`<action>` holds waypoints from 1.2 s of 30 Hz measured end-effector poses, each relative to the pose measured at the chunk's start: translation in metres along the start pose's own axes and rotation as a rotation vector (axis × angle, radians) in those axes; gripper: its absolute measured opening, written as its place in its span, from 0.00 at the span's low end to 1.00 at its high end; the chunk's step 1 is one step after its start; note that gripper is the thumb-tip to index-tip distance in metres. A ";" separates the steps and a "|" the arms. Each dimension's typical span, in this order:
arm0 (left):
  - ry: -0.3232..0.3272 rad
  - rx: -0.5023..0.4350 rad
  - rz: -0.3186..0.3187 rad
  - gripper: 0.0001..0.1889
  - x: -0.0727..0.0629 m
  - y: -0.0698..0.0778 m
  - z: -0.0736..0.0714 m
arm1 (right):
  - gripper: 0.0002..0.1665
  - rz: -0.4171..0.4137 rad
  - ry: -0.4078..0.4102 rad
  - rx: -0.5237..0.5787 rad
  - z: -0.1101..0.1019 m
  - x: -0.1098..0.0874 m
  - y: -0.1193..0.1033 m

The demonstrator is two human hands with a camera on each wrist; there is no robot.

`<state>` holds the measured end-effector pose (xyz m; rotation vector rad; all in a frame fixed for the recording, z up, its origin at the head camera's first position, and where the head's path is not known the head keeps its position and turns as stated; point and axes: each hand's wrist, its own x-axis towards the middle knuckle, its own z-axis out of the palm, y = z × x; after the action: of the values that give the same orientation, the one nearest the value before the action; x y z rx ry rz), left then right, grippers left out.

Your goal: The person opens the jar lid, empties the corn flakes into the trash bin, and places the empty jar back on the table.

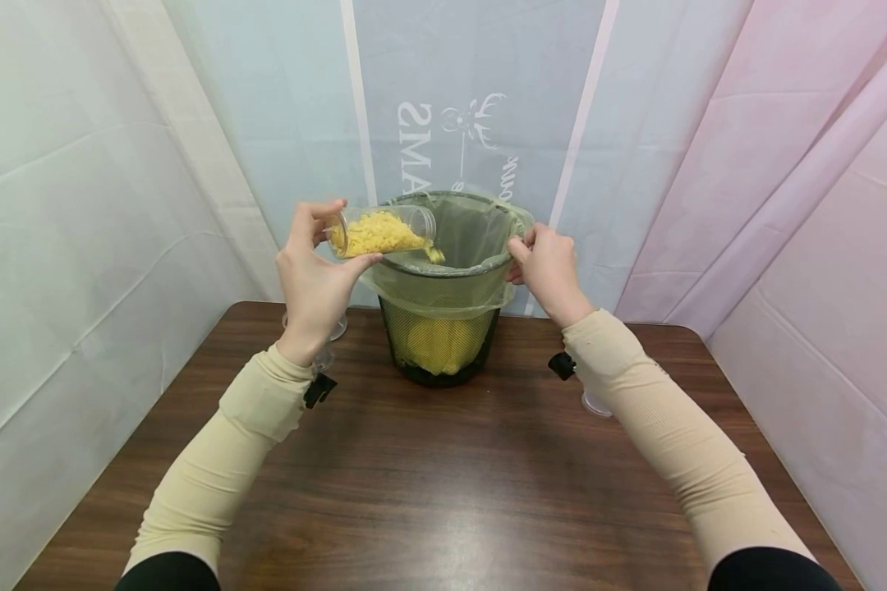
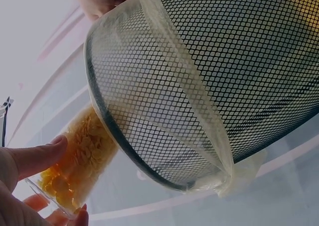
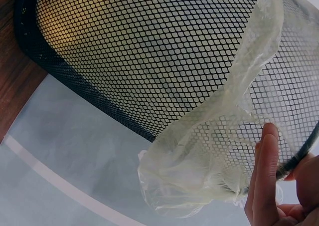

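Observation:
My left hand (image 1: 314,279) grips a clear plastic jar (image 1: 418,218), thumb below and fingers round its base. The jar lies tilted on its side, its mouth over the rim of a black mesh wastebasket (image 1: 443,373). Yellow flakes (image 1: 379,233) fill its lower side and spill from the mouth into the basket. A thin pale green bag (image 1: 480,222) lines the basket and folds over the rim. At the right side of the rim, my right hand (image 1: 552,271) pinches bag and rim, fingers outside in the right wrist view. Yellow contents (image 1: 443,341) show through the mesh at the bottom.
The basket stands near the back edge of a brown wooden table (image 1: 443,484). Clear containers (image 1: 324,358) stand partly hidden behind my left wrist. A clear round lid (image 1: 595,404) lies by my right forearm. Fabric curtains (image 1: 480,66) close off the back and sides.

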<state>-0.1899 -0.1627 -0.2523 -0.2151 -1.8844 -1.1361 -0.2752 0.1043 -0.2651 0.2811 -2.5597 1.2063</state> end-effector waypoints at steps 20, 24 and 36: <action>0.032 0.008 0.102 0.28 0.001 0.003 0.004 | 0.14 -0.015 -0.008 0.010 -0.001 0.001 0.000; 0.029 0.024 0.107 0.29 0.001 0.004 0.004 | 0.14 -0.017 -0.010 0.007 -0.001 0.001 0.000; -0.003 0.051 0.064 0.31 0.004 0.006 0.004 | 0.14 -0.004 -0.014 0.006 0.000 0.000 0.002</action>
<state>-0.1917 -0.1578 -0.2461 -0.2468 -1.8938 -1.0445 -0.2759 0.1057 -0.2659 0.2967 -2.5667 1.2157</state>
